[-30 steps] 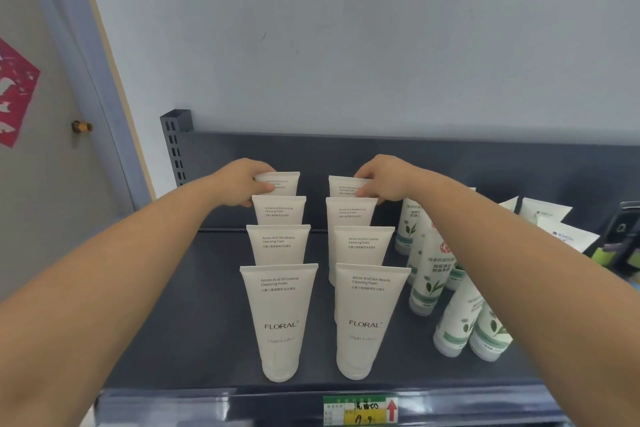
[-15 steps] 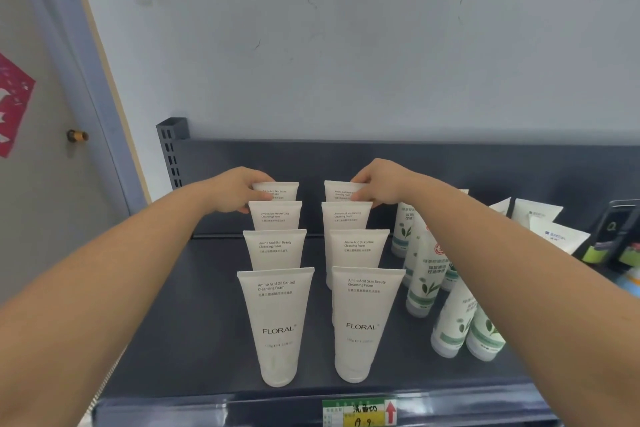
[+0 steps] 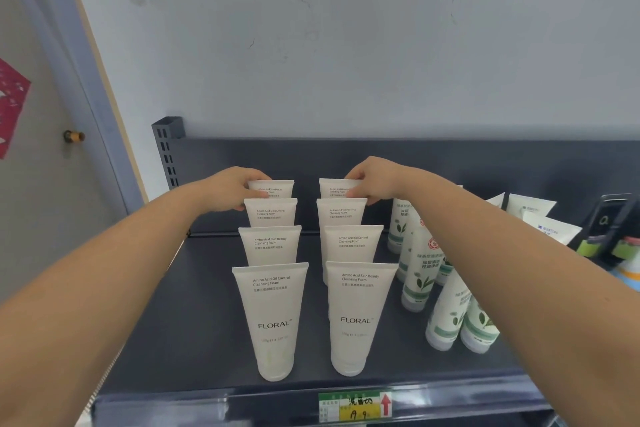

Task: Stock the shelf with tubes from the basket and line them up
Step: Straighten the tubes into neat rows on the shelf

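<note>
Currently each hand is at the back of one column, with the task's tube directly in its grip. The rear-left tube [image 3: 275,188] stands upright at the back of the left column, its crimped top edge inside the left hand [image 3: 227,189]. The rear-right tube [image 3: 331,188] holds the same place in the right column, its top right corner inside the right hand [image 3: 375,180].

Count:
- white FLORAL tubes [image 3: 273,315]: 8 in all, in two columns of 4, all cap-down on the dark shelf [image 3: 194,322], with a strip of bare shelf between the columns.
- green-leaf tubes [image 3: 420,267], to the right: at least 6 show. The right forearm hides part of the group, so the exact number cannot be told.
- price tag [image 3: 355,406]: 1, on the shelf's front rail.

Grip, left: closed on the rear-left tube, fingers curled over the top edge, thumb on the printed face.
Grip, right: closed on the rear-right tube, fingers over the top, thumb tip on the front face.
</note>
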`<act>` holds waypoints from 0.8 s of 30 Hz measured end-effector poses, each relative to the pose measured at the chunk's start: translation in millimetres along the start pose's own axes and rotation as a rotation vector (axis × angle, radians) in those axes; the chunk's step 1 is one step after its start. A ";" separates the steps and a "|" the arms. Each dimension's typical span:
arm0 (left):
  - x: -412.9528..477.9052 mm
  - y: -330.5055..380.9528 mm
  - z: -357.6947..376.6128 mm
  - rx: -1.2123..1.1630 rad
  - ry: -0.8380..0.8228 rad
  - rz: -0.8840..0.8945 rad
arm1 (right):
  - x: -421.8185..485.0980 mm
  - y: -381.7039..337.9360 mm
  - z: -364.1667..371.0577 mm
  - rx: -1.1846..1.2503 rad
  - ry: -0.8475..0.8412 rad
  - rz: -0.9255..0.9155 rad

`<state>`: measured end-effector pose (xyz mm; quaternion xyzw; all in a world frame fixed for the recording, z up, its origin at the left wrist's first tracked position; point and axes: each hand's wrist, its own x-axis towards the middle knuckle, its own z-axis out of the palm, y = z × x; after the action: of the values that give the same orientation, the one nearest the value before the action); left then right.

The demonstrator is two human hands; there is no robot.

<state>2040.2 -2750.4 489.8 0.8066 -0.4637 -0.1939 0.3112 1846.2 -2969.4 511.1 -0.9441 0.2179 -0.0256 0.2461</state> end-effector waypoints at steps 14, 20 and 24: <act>-14.7 11.8 -10.9 0.085 0.106 0.008 | -24.1 -1.3 -17.1 0.056 0.138 -0.045; -16.4 27.5 -11.7 0.185 0.098 0.034 | -54.0 14.8 -36.0 0.019 0.192 0.007; -17.6 49.9 -12.4 0.286 0.073 0.051 | -74.1 34.3 -47.6 -0.006 0.233 0.043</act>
<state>2007.6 -2749.9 533.2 0.8371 -0.4954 -0.0884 0.2147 1758.2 -2986.6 540.9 -0.9307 0.2651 -0.1290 0.2167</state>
